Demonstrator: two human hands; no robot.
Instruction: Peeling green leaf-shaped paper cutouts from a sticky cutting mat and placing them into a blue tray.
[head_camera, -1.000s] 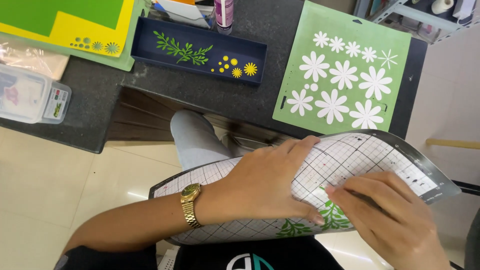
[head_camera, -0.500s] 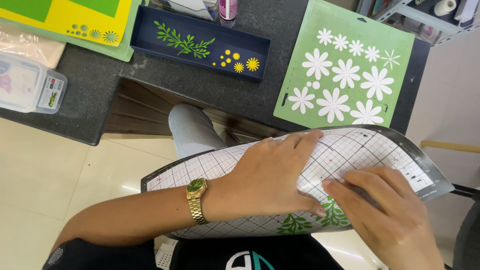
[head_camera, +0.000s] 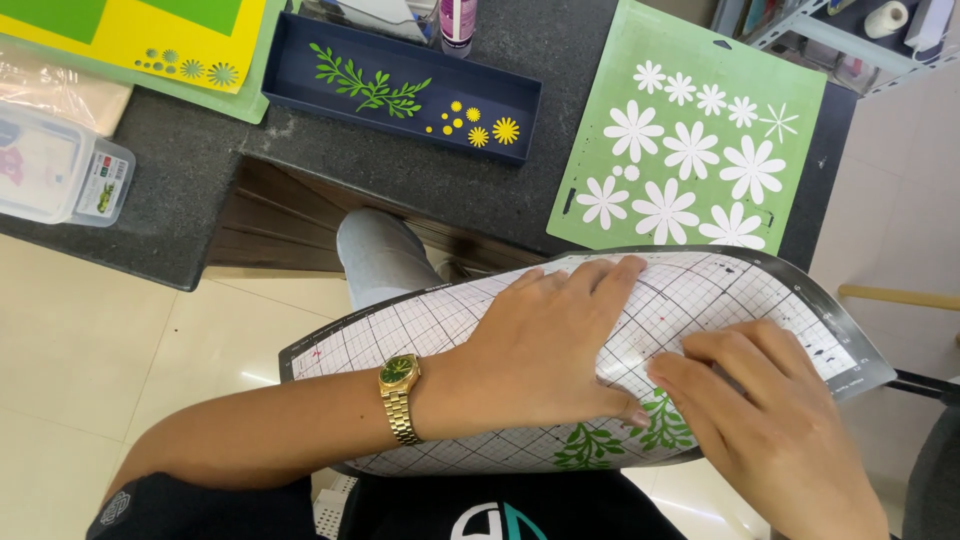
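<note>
We look down on a gridded cutting mat (head_camera: 450, 320), bowed upward across the lap of the seated person just off the near edge of the dark stone worktop (head_camera: 420, 170). The left hand (head_camera: 545, 345) lies flat on top of the mat, fingers together and stretched toward the mat's far edge, thumb tucked down at its near side; a gold wristwatch (head_camera: 400, 385) with a green dial sits on that wrist. The right hand (head_camera: 770, 420) rests on the mat's right part, fingers curled with their tips pressed to the surface beside the left thumb; whether it pinches anything we cannot tell. Green leaf cut-outs (head_camera: 620, 435) cling to the mat at its near edge, just between the two hands.

On the worktop, near its right edge, a green mat (head_camera: 800, 110) carries white paper flowers (head_camera: 690, 150). In the middle, toward the far edge, a dark blue tray (head_camera: 300, 70) holds a green leafy sprig (head_camera: 365, 90) and small yellow flowers (head_camera: 490, 125). At the far left corner lies a yellow sheet (head_camera: 130, 35) with flower-shaped holes, and a clear plastic box (head_camera: 55, 165) stands at the left edge.
</note>
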